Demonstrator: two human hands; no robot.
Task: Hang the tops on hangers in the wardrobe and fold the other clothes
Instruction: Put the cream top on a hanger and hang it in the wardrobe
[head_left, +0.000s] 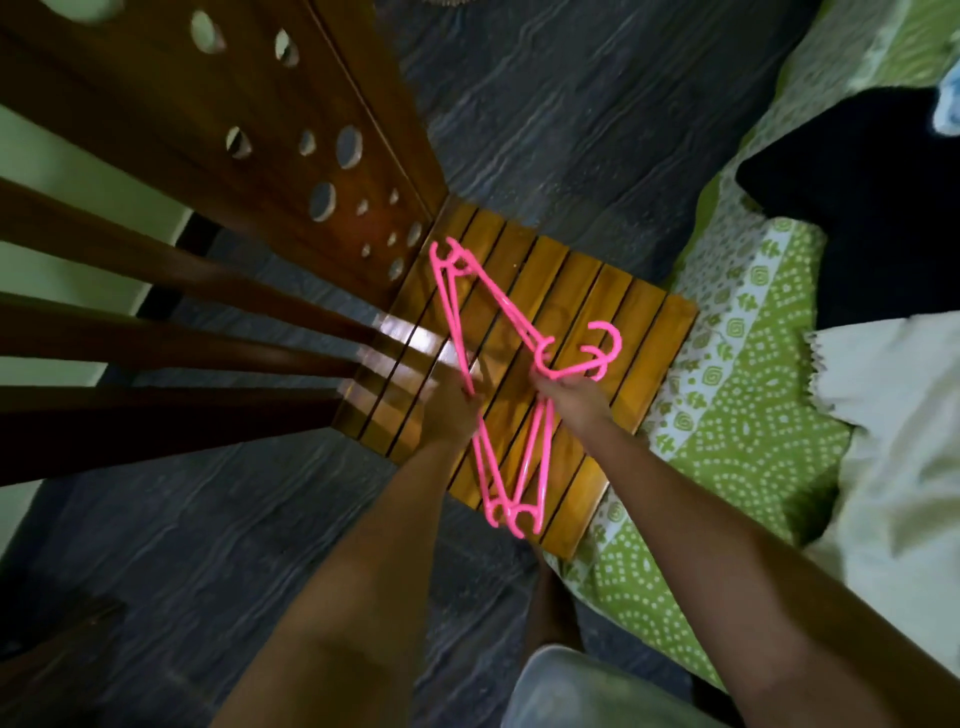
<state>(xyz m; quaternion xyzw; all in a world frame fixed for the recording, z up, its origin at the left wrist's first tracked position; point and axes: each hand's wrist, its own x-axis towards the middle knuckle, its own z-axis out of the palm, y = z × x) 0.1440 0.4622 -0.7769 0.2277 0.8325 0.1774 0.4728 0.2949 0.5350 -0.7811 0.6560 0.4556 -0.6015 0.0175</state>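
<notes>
Far left: I see pale green wall behind the dark wooden chair back (171, 332), three flat slats fanning toward me, smooth and glossy.
Upper left: a carved wooden panel (291, 130), reddish brown, pierced with round and oval holes of mixed sizes.
Floor: dark grey floor (545, 114) with a wavy, streaked grain, running under and around the chair.
Seat: the slatted wooden seat (639, 338) is honey-coloured, polished, with narrow dark gaps between boards and a bright glare patch near the back.
Task thing: the pink plastic hangers (470, 296) lie bunched over the seat, thin rods with notched shoulder ends and curled hooks; I count at least two, the exact number I cannot tell.
Left hand: my left hand (451, 410) is curled round the long bar of the hangers, near its middle.
Right hand: my right hand (566, 392) pinches the hangers at the neck, just below the hooks (605, 345).
Right of seat: a bed (737, 395) with a green sheet printed in white dots, swirls and leaf shapes, touching the seat's edge.
Far right: a black garment (857, 208) lies crumpled on the bed, and a cream cloth (898, 415) with a frayed edge sits below it.
</notes>
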